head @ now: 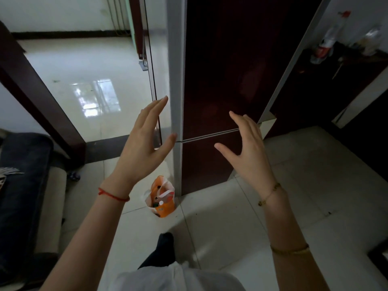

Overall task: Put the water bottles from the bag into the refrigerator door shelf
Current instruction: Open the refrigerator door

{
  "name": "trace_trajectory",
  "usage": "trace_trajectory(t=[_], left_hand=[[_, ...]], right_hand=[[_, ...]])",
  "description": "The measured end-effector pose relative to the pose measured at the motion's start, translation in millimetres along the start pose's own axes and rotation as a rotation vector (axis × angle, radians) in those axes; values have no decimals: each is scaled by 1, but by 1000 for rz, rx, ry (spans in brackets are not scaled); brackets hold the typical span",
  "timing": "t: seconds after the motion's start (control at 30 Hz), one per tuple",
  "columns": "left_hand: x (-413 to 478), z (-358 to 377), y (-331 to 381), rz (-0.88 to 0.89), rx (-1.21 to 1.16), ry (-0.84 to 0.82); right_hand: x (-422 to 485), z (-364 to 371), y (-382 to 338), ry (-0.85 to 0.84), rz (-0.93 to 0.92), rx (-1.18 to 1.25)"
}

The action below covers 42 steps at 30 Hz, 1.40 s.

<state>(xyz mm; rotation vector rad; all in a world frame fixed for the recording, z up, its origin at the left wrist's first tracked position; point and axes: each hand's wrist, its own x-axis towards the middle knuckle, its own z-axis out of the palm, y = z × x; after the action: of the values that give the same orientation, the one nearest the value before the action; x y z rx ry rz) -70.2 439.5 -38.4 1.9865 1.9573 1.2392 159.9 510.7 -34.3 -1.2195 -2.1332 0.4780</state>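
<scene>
An orange and white bag point(162, 206) stands on the tiled floor at the left foot of the refrigerator point(220, 70). A white bottle cap point(161, 202) shows inside the bag. The refrigerator is tall, dark red-brown with a pale side edge, and both its doors are closed. My left hand point(142, 143) is raised in front of the refrigerator's left edge, fingers apart, holding nothing. My right hand point(247, 152) is raised before the seam between the upper and lower doors, also spread and empty. Neither hand touches the refrigerator as far as I can see.
A dark sofa point(23, 196) lies along the left. A doorway with a dark frame point(42, 97) opens to a glossy floor behind. At the right, a dark cabinet point(336, 80) carries bottles point(327, 43). My foot point(165, 242) is on the tiles below.
</scene>
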Motion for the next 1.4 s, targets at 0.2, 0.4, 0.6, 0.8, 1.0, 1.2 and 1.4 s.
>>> trace_trajectory(t=[0.2, 0.4, 0.6, 0.8, 1.0, 1.2, 1.4], left_hand=[[37, 15, -22, -18, -8, -20], [92, 26, -52, 22, -44, -18], [142, 34, -79, 32, -76, -15], [175, 35, -103, 13, -93, -24], [198, 41, -121, -5, -133, -73], [215, 55, -128, -12, -187, -91], [224, 64, -124, -57, -258, -38]], right_hand=[[34, 14, 12, 5, 15, 11], [82, 29, 18, 57, 32, 14], [137, 47, 12, 121, -3, 12], [174, 68, 5, 144, 3, 21], [197, 93, 2, 229, -21, 58], [218, 106, 1, 228, -64, 43], [238, 112, 1, 147, -87, 33]])
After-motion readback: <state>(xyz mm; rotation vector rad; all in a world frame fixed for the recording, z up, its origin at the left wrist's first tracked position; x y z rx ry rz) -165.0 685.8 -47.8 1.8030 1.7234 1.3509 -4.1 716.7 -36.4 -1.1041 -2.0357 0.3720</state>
